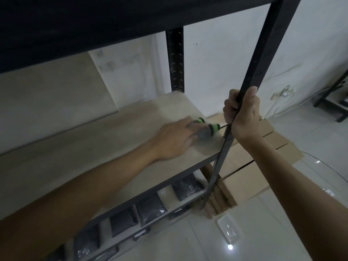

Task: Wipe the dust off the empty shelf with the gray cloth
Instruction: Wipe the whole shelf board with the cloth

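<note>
The empty shelf (75, 147) is a pale wooden board in a black metal rack. My left hand (173, 138) lies blurred on its right end, pressed on a gray cloth (204, 137) that shows past the fingertips. Something green and black (212, 126) lies right beside the cloth, near the board's right edge. My right hand (243, 113) is closed around the rack's black front right upright (263, 59), above the board's corner.
The shelf below holds several dark packets (150, 208). Cardboard boxes (250, 166) are stacked on the floor right of the rack. A clear plastic tray (228, 229) lies on the white tiles. A black rear upright (175, 59) stands at the wall.
</note>
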Demonstrator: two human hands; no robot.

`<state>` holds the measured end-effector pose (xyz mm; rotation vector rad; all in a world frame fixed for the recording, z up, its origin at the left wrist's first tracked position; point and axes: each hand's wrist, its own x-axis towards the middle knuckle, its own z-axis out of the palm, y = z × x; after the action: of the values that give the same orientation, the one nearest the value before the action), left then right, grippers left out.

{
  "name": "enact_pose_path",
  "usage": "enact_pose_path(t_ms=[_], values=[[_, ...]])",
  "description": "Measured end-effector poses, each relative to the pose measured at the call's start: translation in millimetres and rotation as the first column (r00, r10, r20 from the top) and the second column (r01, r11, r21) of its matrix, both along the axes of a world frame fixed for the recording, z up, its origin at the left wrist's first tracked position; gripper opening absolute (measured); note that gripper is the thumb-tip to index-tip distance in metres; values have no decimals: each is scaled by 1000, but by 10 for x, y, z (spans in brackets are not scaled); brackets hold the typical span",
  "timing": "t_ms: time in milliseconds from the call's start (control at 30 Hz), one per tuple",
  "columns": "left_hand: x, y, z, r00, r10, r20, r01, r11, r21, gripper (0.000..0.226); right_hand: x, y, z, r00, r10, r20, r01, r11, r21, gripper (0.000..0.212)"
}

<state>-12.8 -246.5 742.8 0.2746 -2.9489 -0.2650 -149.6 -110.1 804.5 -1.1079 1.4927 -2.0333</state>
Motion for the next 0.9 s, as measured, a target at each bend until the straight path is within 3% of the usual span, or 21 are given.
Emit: enact_pose_path(t_ms=[100, 167, 200, 300, 367, 433, 533, 633, 700, 800, 900], values=[[373, 354, 74, 964, -245, 105, 231, 964, 129, 46, 2, 11, 5, 1000, 8, 5, -8, 1000, 6, 75], [498, 369, 182, 939, -329, 99, 315, 939, 136, 45, -4, 9, 2, 1000, 18, -3, -18, 1000, 8, 75], [481, 291, 247, 958, -282, 48, 273, 952, 141, 44, -7, 2, 1, 1000, 25, 0, -25, 1000, 5, 75], [207, -57, 345, 997, 66, -34, -62, 991, 120, 44, 2, -9, 27, 999, 36, 22, -36, 999, 10, 75], [38, -170, 243, 971, 236, 25, -237, 971, 29, 48, 12, -1, 41, 1000, 25, 19, -26, 1000, 12, 76], [54, -38, 97, 955, 295, 33, -295, 956, -3, 49, 18, 13, 34, 999, 30, 19, -31, 999, 9, 75], [319, 419, -28, 984, 178, -5, -178, 984, 13, 50, 27, 24, 21, 998, 30, 59, -30, 1000, 2, 75], [611, 716, -2, 991, -106, 80, 99, 991, 85, 51, 18, 14, 27, 996, 19, 85, -19, 1000, -5, 71], [731, 606, 92, 980, -186, 67, 176, 976, 130, 50, 4, -5, 25, 995, 0, 100, -1, 1000, 3, 67], [768, -26, 262, 992, 114, -54, -106, 986, 132, 48, -6, -10, 31, 992, -12, 123, 9, 1000, 19, 68], [759, -1000, 266, 888, 456, -66, -457, 890, 6, 47, -3, -1, 24, 993, 7, 122, -8, 1000, 7, 80]])
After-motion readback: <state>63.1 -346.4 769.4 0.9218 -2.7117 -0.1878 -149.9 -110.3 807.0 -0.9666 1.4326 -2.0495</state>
